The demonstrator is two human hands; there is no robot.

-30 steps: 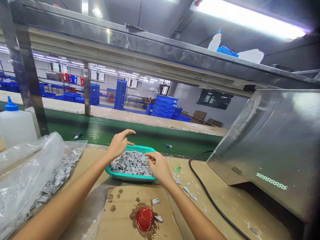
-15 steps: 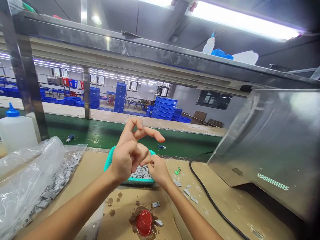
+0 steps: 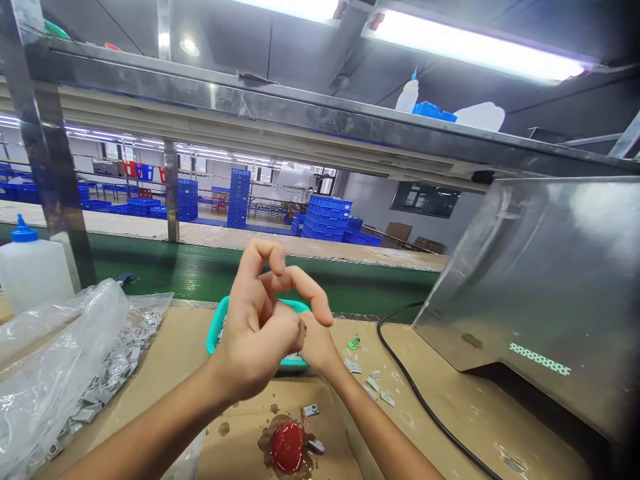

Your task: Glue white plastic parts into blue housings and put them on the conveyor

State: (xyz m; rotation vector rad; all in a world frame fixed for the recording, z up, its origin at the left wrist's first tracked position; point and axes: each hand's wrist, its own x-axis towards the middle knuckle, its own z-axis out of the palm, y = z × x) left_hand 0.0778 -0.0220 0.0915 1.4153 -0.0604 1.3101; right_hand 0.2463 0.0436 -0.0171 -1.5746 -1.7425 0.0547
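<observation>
My left hand (image 3: 265, 320) is raised over a teal basket (image 3: 216, 327), its thumb pressed toward curled fingers while two other fingers arch outward; whatever it may pinch is hidden. My right hand (image 3: 315, 340) sits just behind it at the basket's right side, with its fingertips mostly covered by the left hand. Grey parts show inside the basket. Nearer to me, a red cup-like object (image 3: 287, 447) stands in a wet patch on the cardboard, with a grey piece (image 3: 311, 410) and another grey piece (image 3: 316, 447) beside it.
At left are a plastic bag of grey parts (image 3: 107, 373) and a white bottle (image 3: 35, 270). A small green figure (image 3: 355, 341), loose grey pieces (image 3: 373, 383) and a black cable (image 3: 415, 393) lie right. Beyond runs a green conveyor (image 3: 200, 267); a metal panel (image 3: 540, 287) stands right.
My left hand has turned and come slightly lower and closer, covering more of the basket and my right hand. The dark pieces on the conveyor have shifted left, one now out of sight.
</observation>
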